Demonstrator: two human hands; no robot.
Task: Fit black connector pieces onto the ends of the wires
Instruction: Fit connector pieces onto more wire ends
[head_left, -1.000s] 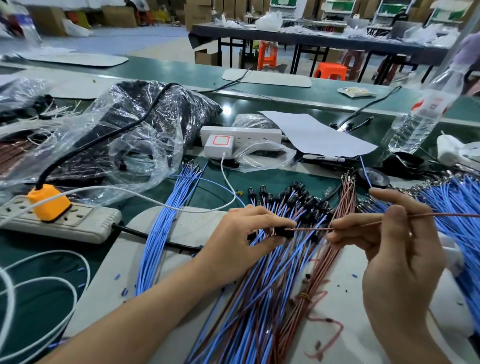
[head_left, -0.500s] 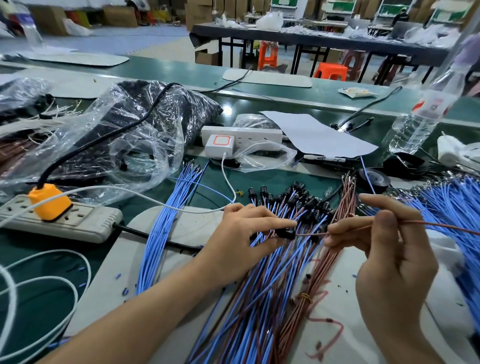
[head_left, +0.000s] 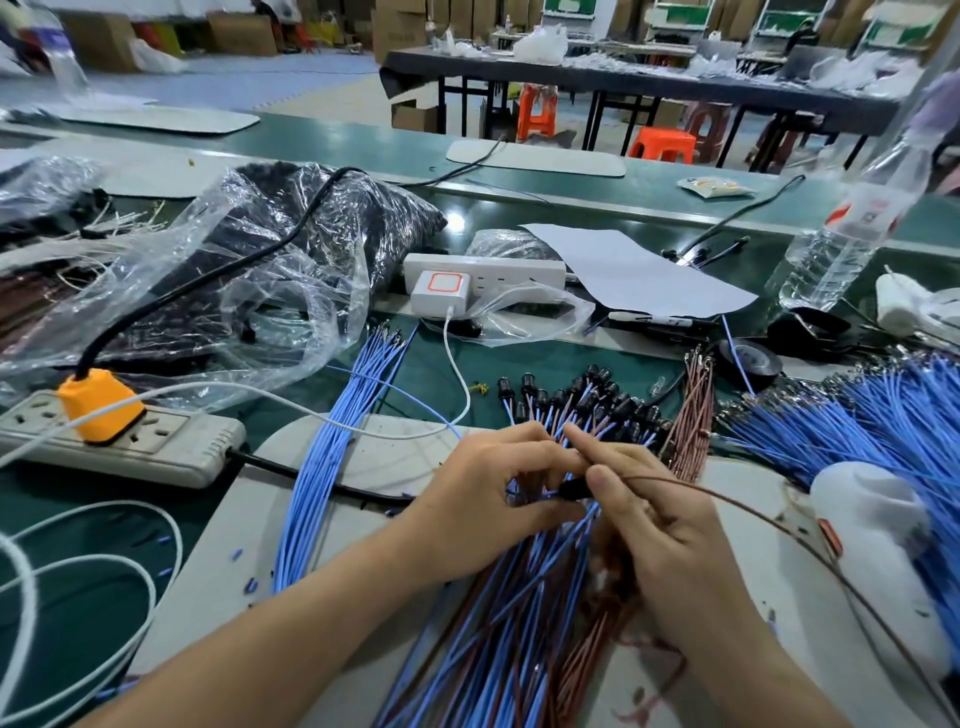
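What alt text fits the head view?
The left hand pinches a small black plastic connector while the right hand holds a thin brown wire to it, above a heap of blue and brown wires capped in black. A loose blue wire bundle lies left.

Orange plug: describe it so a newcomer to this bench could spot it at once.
On the green workbench, find the grey power strip at the left, in front of the clear plastic bag. The orange plug sits in it, a thick black cable rising from its top. The other plugged-in block, a charger farther back, is white.
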